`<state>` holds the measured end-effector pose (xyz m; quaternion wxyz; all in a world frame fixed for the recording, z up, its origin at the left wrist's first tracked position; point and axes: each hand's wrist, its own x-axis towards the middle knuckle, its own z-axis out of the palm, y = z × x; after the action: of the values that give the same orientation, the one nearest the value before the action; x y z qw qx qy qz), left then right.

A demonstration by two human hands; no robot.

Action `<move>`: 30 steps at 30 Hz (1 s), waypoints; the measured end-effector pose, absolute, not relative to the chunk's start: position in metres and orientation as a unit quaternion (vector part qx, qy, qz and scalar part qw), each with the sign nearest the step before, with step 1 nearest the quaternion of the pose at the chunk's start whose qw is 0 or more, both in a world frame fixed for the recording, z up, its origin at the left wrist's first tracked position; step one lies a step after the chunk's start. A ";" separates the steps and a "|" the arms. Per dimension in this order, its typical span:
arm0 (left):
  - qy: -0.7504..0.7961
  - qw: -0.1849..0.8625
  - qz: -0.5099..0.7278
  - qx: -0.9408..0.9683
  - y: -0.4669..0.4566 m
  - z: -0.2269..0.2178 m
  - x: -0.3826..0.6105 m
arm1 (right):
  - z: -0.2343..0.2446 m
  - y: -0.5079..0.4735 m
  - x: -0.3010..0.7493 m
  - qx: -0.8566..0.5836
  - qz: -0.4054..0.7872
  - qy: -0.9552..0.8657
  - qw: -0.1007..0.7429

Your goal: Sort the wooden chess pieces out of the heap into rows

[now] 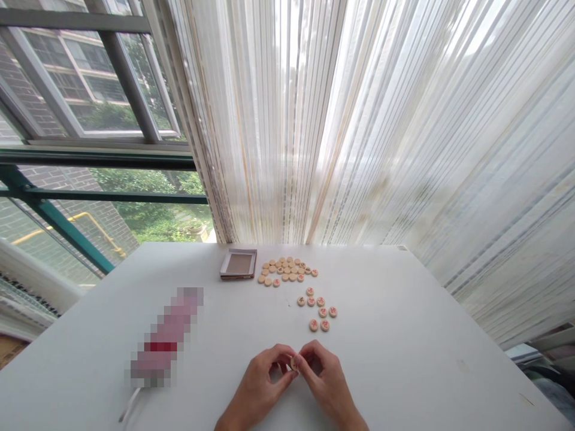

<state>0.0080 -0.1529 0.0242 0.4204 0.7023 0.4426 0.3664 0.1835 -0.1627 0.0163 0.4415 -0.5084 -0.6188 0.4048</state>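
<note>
Left hand [261, 377]: ours, bare, over the near part of the white table [404, 359], its back broad and smooth.
Right hand [324, 376]: ours too, bare, over the same table, alike in build.
Fingers [281, 349]: we see them slender, with rounded knuckles.
Wrists [239, 407]: ours show bare above the table.

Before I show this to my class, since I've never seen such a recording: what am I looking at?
There is no machine here, just a person's bare left hand and right hand. The single picture comes from a camera worn on their head, looking forward and down. Both hands hold a small round piece at their fingertips. On the white table lie more round pieces, some with red or black markings, and a shallow box. The pink shape is pixelated, so I cannot identify it.
</note>
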 end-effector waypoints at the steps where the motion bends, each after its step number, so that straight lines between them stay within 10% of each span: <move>1: 0.443 0.423 0.364 0.702 -0.153 0.025 0.008 | 0.019 -0.163 0.184 -0.505 0.408 -0.620 0.442; 30: 0.433 0.472 0.382 0.666 -0.152 0.028 0.006 | 0.027 -0.166 0.185 -0.456 0.448 -0.622 0.453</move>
<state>0.0058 -0.1521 0.0281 0.4718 0.6665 0.4330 0.3818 0.1846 -0.1658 0.0270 0.4526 -0.4564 -0.6216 0.4478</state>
